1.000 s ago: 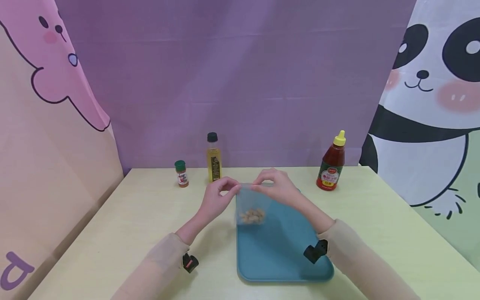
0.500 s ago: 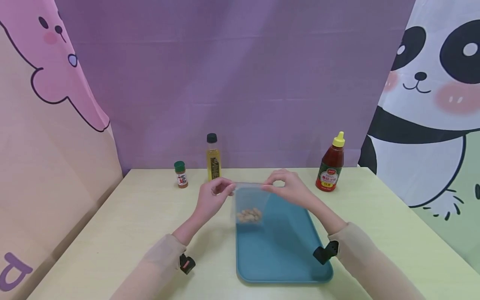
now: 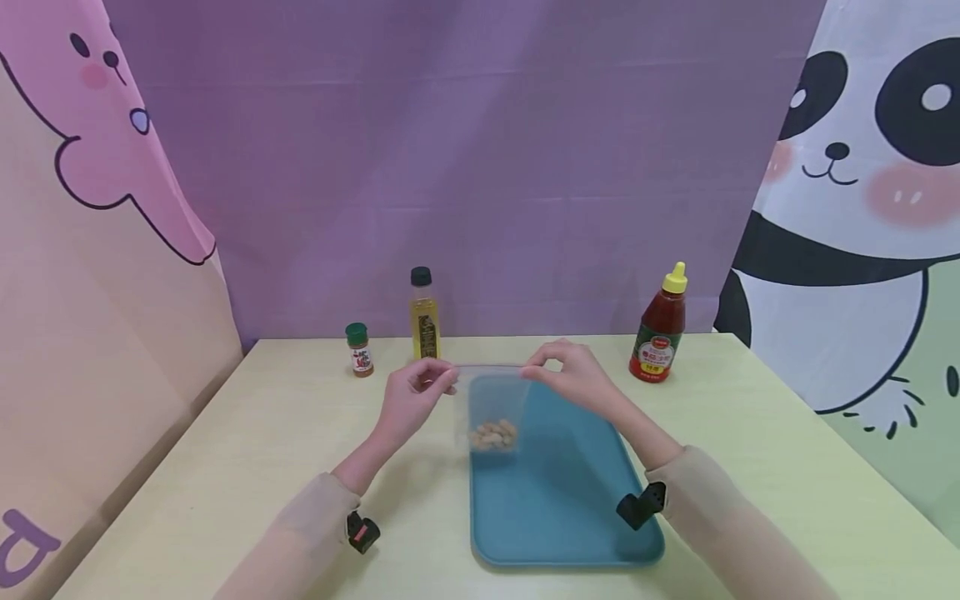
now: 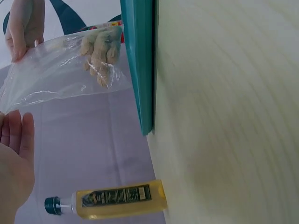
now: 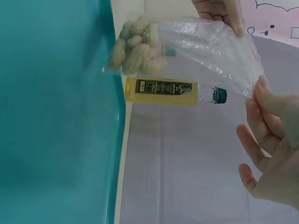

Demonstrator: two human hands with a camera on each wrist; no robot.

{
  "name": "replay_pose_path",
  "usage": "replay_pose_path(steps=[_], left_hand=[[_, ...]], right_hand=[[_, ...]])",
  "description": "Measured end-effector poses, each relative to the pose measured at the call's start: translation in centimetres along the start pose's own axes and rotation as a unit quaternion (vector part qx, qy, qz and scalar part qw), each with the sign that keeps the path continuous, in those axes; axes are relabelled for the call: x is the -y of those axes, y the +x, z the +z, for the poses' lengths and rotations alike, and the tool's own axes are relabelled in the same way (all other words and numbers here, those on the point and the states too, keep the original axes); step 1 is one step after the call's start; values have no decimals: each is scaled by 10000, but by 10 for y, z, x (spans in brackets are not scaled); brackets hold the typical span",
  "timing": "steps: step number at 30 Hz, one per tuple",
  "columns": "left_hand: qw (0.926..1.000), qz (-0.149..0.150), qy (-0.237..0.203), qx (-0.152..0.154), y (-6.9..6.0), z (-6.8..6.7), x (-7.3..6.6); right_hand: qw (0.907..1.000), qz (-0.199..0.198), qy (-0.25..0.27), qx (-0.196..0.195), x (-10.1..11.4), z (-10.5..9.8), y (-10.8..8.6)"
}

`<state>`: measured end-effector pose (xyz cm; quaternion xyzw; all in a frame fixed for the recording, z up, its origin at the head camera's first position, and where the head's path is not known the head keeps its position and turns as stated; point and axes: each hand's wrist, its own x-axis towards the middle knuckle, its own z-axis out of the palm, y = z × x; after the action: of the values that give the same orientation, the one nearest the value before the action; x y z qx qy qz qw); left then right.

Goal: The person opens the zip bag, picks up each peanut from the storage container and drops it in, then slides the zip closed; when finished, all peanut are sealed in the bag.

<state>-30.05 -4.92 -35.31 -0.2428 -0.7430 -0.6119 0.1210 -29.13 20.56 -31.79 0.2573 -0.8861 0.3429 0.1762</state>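
Observation:
A clear plastic zip bag [image 3: 491,393] hangs upright between both hands, with unshelled peanuts [image 5: 138,49] gathered at its bottom. At the bag's top left corner, the left hand [image 3: 411,398] pinches the edge between thumb and fingers. My right hand [image 3: 573,379] pinches the other top corner by thumb and index finger; in the right wrist view its remaining fingers are spread loosely. The top edge is stretched straight between them. Below and behind the bag lies a blue tray [image 3: 566,517]; from the head view the peanuts overlap its left side.
An oil bottle [image 3: 425,323] with a dark cap stands just behind the left hand. Left of it is a small green-capped seasoning jar [image 3: 360,354]. The ketchup bottle [image 3: 657,337] stands at the back right. A purple cloth [image 3: 487,167] hangs behind the table.
The hands have moved apart, drawing the bag's top edge out wide. The left hand has shifted left, and the bag with its peanuts has drifted slightly left.

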Motion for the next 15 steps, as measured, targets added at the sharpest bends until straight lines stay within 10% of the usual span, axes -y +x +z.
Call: replay_pose_path(steps=[15], left_hand=[[9854, -401, -376, 1610, 3, -82, 7]], right_hand=[[9825, 341, 1693, 698, 39, 46, 18]])
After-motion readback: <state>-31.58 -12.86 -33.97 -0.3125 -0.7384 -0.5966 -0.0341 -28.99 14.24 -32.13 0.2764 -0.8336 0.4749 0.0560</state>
